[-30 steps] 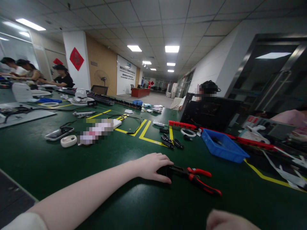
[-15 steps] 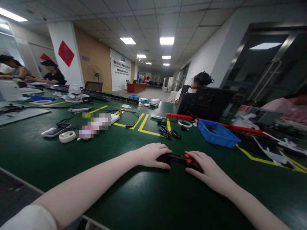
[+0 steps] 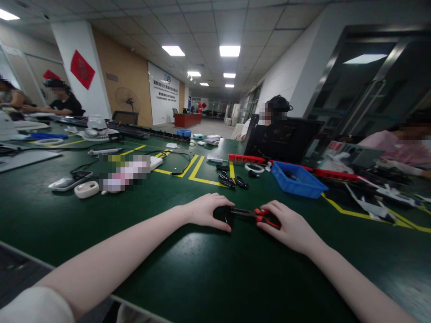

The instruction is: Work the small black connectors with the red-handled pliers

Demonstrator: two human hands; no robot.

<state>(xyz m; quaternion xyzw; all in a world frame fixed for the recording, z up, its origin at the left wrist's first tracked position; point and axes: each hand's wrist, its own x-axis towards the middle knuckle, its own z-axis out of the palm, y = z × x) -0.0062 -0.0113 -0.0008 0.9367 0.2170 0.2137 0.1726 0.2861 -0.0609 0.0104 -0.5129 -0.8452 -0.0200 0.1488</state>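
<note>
**Pliers lying crosswise between both hands on the green bench**

I see the pliers (image 3: 251, 214) as a slim tool with a dark metal nose and red-and-black handles. They lie low on the green table (image 3: 208, 264), close in front of the person and about in the middle of my view. Their long axis runs left to right across the bench. The nose points left and the handles trail right, a little nearer to the camera.

The nose meets a small black piece (image 3: 223, 214); I cannot tell whether the jaws bite it. The left hand (image 3: 204, 210) is cupped over that piece, fingers curled on top and thumb tucked against its near side, pinching it. The right hand (image 3: 290, 225) covers the handles, with fingers laid over the red grips and the thumb on the near side. I cannot tell whether it squeezes them or only rests there.

Beyond the hands lies a cluster of black clips (image 3: 230, 180), near a white ring of tape (image 3: 254, 168). A blue bin (image 3: 305, 190) stands to their right. Yellow floor-tape lines (image 3: 198, 172) cross the mat. Far left lie a phone (image 3: 65, 183) and a white oval case (image 3: 86, 189). Other people sit at the table's far sides.
</note>
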